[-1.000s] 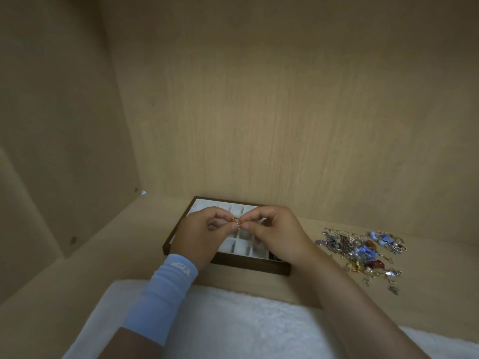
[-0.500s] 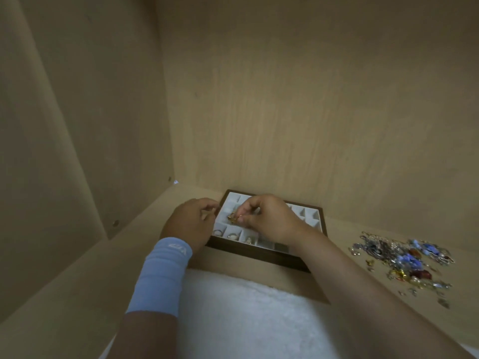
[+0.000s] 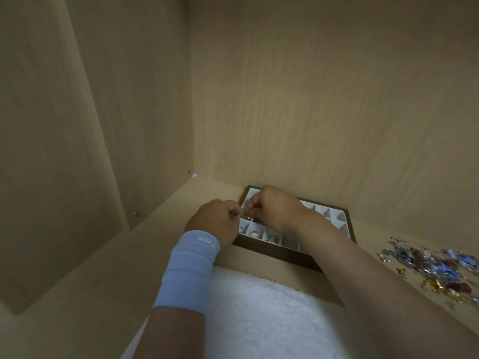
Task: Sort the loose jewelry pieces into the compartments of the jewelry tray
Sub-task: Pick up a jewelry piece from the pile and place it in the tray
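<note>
Pale wood panels close in a shelf (image 3: 129,294) at the back and on the left as my left grip (image 3: 215,221) and right grip (image 3: 274,211) meet over the left end of the jewelry tray (image 3: 280,252). The fingertips of both are curled and pinched on one small gold piece (image 3: 245,217), held just above the white compartments behind the near row; which fingers bear it is too blurred to tell. At least two near-row compartments already hold rings (image 3: 255,233). The pile of loose jewelry (image 3: 435,265) lies well apart on the shelf to the right, so the sorting looks far from done. The risk, as I judge it, is a slip: so small a piece, shared between two pinches, could drop into the wrong compartment or skip over the tray's left rim onto the shelf if one grip lets go unevenly. My right forearm lies across the tray's near right corner, and dragging it back low could shove the tray. Room is tight behind the tray, where the back panel (image 3: 311,99) stands near, and freer to the right, where bare shelf lies between tray and pile. A white fleecy cloth (image 3: 259,320) lies beneath my forearms, with a strip of shelf between it and the tray.
</note>
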`<state>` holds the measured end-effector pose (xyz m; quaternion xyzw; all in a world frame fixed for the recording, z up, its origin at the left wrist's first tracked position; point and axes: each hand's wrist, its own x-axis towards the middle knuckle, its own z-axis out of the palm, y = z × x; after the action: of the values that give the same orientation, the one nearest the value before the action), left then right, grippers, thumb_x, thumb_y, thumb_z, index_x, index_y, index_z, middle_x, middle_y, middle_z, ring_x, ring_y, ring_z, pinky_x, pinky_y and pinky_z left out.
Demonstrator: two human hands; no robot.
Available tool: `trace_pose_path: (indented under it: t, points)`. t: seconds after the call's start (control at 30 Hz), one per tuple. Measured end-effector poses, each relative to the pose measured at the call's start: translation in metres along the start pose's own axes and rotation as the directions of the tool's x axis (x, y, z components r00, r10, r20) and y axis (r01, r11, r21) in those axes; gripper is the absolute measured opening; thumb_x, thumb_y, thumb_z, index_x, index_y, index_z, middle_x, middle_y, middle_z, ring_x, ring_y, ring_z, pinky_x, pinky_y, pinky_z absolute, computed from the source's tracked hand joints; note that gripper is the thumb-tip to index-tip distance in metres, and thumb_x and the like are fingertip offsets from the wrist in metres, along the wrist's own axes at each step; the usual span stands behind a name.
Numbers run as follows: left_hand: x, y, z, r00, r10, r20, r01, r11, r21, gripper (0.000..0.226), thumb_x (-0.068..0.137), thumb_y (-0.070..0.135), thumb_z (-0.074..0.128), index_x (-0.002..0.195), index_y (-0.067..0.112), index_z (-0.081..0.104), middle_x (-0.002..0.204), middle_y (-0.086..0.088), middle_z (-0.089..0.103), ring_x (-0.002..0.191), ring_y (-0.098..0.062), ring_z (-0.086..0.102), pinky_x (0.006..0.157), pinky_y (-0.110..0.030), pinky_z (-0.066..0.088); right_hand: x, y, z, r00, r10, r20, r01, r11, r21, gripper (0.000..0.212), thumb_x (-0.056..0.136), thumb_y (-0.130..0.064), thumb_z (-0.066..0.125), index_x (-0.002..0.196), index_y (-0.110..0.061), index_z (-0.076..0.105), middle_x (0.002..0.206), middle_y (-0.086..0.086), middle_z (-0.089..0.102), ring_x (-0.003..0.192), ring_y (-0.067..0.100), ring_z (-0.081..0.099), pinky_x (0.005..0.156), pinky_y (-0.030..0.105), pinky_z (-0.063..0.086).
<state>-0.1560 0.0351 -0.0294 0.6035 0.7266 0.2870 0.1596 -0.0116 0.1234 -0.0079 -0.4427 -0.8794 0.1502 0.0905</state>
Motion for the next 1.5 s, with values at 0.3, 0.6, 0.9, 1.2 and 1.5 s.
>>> trace_pose_path:
  t: [0.3,0.6,0.9,1.2,1.5]
  points:
    - [0.001,0.000,0.002,1.000,0.019,-0.002,-0.019,0.999,0.038,0.026,0.091,0.022,0.056,0.112,0.033,0.068,0.114,-0.001,0.063,0.104,-0.022,0.057,0.092,-0.037,0.050,-0.013,0.006,0.008,0.995,-0.082,-0.050,0.081,0.997,-0.020,0.022,0.097,-0.024,0.058,0.107,-0.032,0.076,0.115,-0.004,0.065,0.096,0.014,0.064,0.083,0.034,0.053]
    - [-0.013,0.040,0.017,0.965,0.235,-0.113,-0.234,0.972,0.019,0.023,0.092,0.023,0.056,0.113,0.030,0.064,0.117,0.008,0.060,0.116,-0.014,0.044,0.093,-0.027,0.041,-0.087,0.055,-0.039,0.979,0.047,-0.196,-0.009,0.982,0.189,0.025,0.098,-0.018,0.059,0.112,-0.034,0.073,0.108,-0.016,0.062,0.086,-0.002,0.055,0.081,0.020,0.043]
    - [-0.037,0.117,0.081,0.886,0.448,0.119,-0.454,0.890,0.032,0.027,0.094,0.026,0.053,0.118,0.034,0.063,0.122,0.012,0.059,0.117,-0.011,0.047,0.100,-0.033,0.043,-0.180,0.131,-0.076,0.970,0.237,-0.062,-0.226,0.963,0.146,0.019,0.087,-0.014,0.071,0.083,-0.032,0.076,0.090,-0.013,0.074,0.067,-0.012,0.061,0.066,0.006,0.043]
    - [-0.045,0.143,0.126,0.846,0.532,0.012,-0.532,0.846,0.042,0.019,0.091,0.036,0.057,0.105,0.033,0.070,0.110,0.017,0.058,0.106,-0.006,0.049,0.098,-0.029,0.035,-0.185,0.143,-0.064,0.953,0.297,0.059,-0.298,0.955,0.002,0.023,0.069,-0.029,0.082,0.091,-0.035,0.079,0.085,-0.021,0.073,0.080,-0.004,0.065,0.072,0.018,0.049]
    - [-0.042,0.136,0.129,0.836,0.549,0.002,-0.549,0.835,-0.034,0.022,0.090,0.036,0.061,0.111,0.035,0.066,0.112,0.017,0.062,0.107,-0.004,0.047,0.098,-0.030,0.040,-0.182,0.156,-0.059,0.977,0.214,-0.002,-0.209,0.956,0.205,0.008,0.089,-0.028,0.072,0.092,-0.024,0.079,0.077,-0.018,0.072,0.068,-0.008,0.059,0.066,0.013,0.043]
